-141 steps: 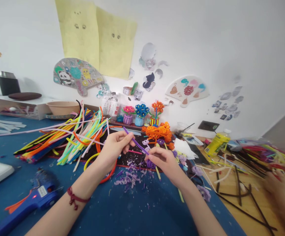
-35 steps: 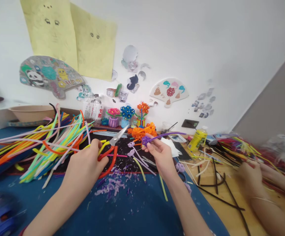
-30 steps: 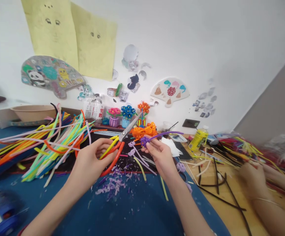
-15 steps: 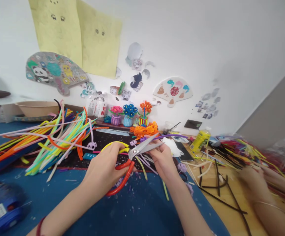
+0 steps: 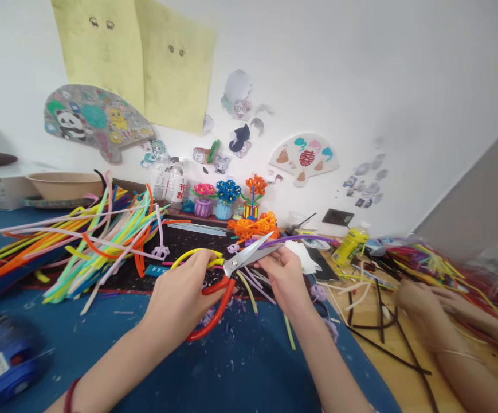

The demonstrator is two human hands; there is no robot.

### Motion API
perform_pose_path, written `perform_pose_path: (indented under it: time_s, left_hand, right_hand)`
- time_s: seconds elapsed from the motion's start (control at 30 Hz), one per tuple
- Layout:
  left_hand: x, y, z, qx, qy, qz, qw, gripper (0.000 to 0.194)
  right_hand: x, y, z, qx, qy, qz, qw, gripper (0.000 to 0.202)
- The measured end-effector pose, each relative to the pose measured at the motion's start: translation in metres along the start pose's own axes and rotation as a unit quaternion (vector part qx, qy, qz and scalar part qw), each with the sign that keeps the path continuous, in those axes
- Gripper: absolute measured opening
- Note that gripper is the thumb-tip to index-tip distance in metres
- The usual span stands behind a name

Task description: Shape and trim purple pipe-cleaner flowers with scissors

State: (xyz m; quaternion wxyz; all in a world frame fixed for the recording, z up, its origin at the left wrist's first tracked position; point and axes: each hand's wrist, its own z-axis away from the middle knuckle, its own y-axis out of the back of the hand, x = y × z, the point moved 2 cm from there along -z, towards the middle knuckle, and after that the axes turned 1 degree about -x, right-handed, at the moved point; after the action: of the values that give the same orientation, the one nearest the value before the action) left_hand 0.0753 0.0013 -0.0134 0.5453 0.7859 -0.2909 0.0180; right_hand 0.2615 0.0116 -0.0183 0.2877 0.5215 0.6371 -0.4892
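Red-handled scissors (image 5: 218, 314) point up and right, their blades slightly apart. My left hand (image 5: 184, 287) is closed on them, with a yellow pipe cleaner (image 5: 195, 252) pinched at its fingertips. Close to the blade tips, my right hand (image 5: 285, 275) has its fingers drawn together; what they hold is hidden. A purple pipe cleaner (image 5: 304, 237) runs just above its fingers. Orange looped pieces (image 5: 253, 226) lie behind the blades. A lilac flower shape (image 5: 160, 252) rests left of the scissors.
A large bundle of coloured pipe cleaners (image 5: 98, 246) lies at left, near a blue device (image 5: 6, 367). Small pipe-cleaner flower pots (image 5: 224, 209) stand by the wall. At right are a yellow bottle (image 5: 351, 244) and another person's hands (image 5: 420, 304).
The scissor blades have come closer together. The other person's hands have shifted left. The whole view has tilted slightly.
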Motion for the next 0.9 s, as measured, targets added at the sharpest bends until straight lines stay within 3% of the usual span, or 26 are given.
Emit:
perform_pose_path:
  time_s: [0.53,0.77,0.9]
  left_hand:
    - [0.0,0.004,-0.003,-0.045,0.009,0.041,0.998,0.026]
    - [-0.003,0.007,-0.006,-0.062,0.025,0.077,0.995,0.03]
    - [-0.004,0.004,-0.005,-0.088,0.027,0.096,0.991,0.033]
  right_hand:
    - [-0.004,0.001,0.0,-0.033,0.004,0.064,0.997,0.03]
    - [-0.01,0.01,-0.003,0.013,0.13,0.183,0.974,0.014]
    - [-0.012,0.01,-0.002,0.004,0.148,0.215,0.965,0.011]
